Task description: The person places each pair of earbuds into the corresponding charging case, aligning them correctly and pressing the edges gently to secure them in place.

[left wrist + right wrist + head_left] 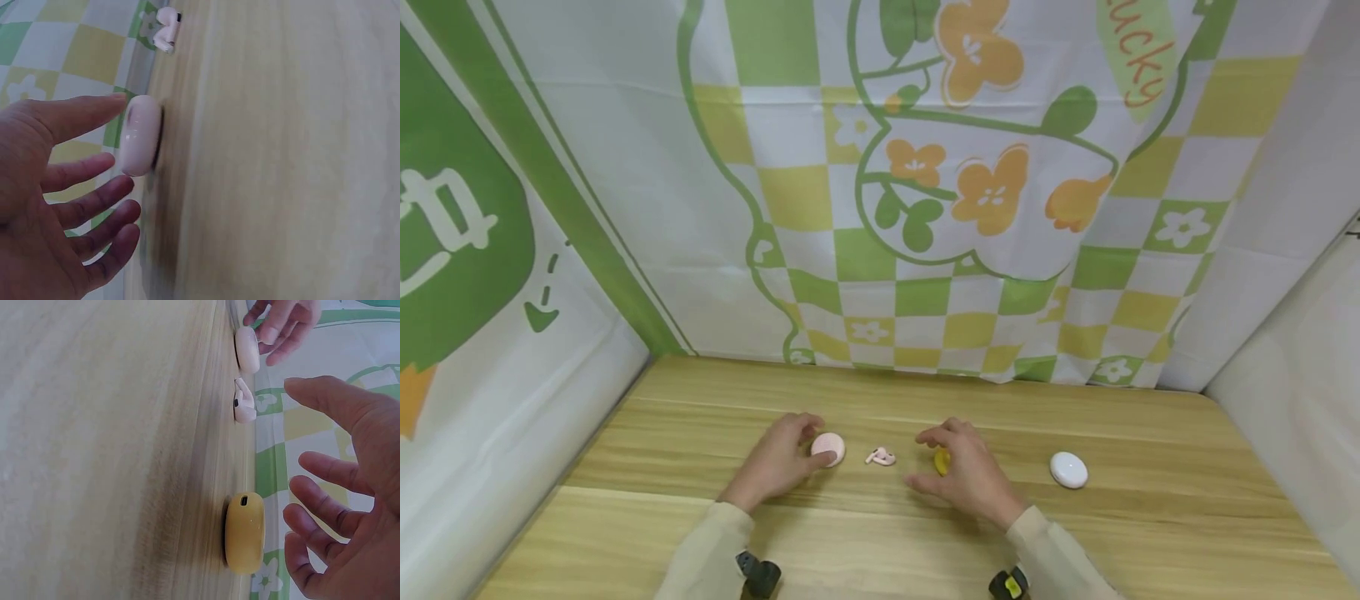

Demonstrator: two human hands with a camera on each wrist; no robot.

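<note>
A round pink earbud case lies on the wooden table beside my left hand. In the left wrist view the thumb reaches to the upper edge of the case, and the loosely bent fingers stay spread beside it; whether they touch it I cannot tell. Right of it lie pink earbuds, apart from both hands. My right hand hovers over a yellow earbud case and partly hides it. In the right wrist view a gap shows between the relaxed fingers and the yellow case, whose port faces the earbuds.
A white round case lies farther right on the table. Behind the table's back edge hangs a printed curtain, and more cloth walls close off the sides.
</note>
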